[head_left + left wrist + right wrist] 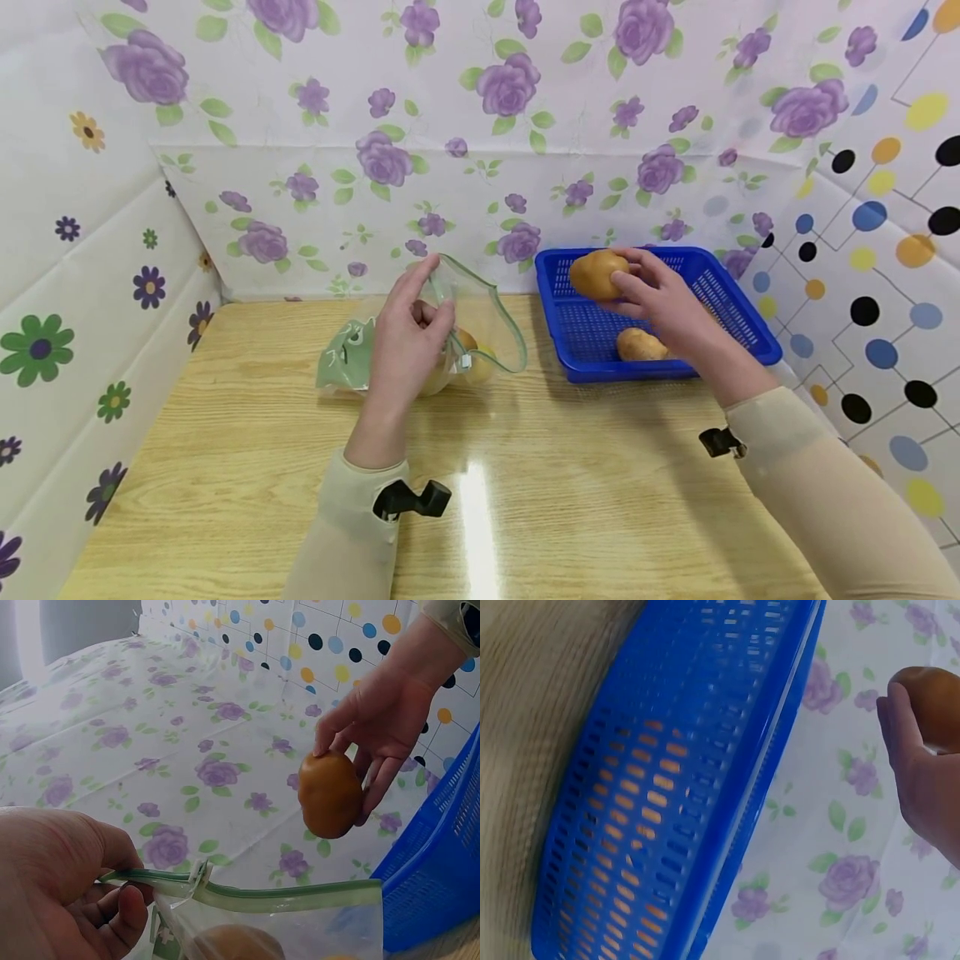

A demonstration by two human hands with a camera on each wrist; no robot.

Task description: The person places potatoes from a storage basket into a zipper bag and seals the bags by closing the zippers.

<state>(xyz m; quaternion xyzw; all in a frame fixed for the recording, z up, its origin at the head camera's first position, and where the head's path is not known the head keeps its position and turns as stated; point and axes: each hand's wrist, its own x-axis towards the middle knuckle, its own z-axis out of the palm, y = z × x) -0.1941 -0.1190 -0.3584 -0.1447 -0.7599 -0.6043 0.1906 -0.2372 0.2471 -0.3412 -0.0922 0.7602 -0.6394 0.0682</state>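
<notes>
My left hand [405, 346] pinches the green-edged rim of a clear zip bag [504, 321] and holds its mouth apart. Inside the bag lie a brown rounded item [238, 943] and something yellow, seen dimly through the plastic. My right hand [663, 304] grips a smooth brown potato [595, 276] between thumb and fingers, raised above a blue plastic basket [581, 321]. Another, paler potato [639, 344] lies in that basket near its front wall, partly hidden by my right wrist. In the left wrist view the held potato hangs well apart from the bag.
The bag and basket stand side by side on a wooden table [225, 467], close to a flowered cloth wall [450, 192]. Patterned cloth also rises on the left and right. Light glares off the tabletop between my forearms.
</notes>
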